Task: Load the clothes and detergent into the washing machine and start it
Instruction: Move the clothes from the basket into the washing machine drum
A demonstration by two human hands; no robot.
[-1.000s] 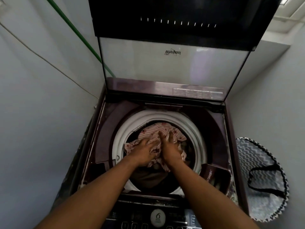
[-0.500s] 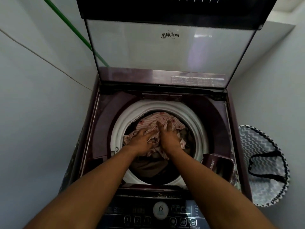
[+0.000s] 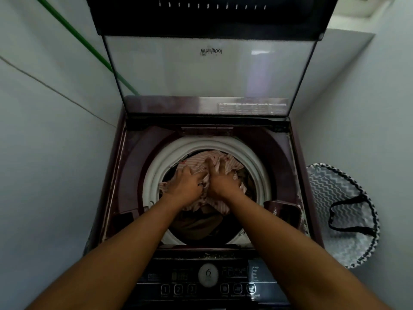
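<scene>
1. Two pale walls (image 3: 51,153) box in a maroon top-load washing machine (image 3: 288,166), glass lid (image 3: 210,70) up, center frame.
2. Left hand (image 3: 185,183) and right hand (image 3: 223,181) press fingers-down into the crumpled pink striped clothes (image 3: 196,163) inside the white-rimmed drum.
3. Zigzag fabric laundry basket (image 3: 335,198) at right.

- Narrow alcove; pale grey-white left wall (image 3: 44,153) and right wall (image 3: 366,121) close on both sides.
- Green pipe (image 3: 85,43) runs diagonally down the left wall; thin grey line (image 3: 55,90) crosses below it.
- Zigzag-patterned laundry basket (image 3: 344,211) at right, black handle visible.
- Light dim, brighter at upper right.
</scene>
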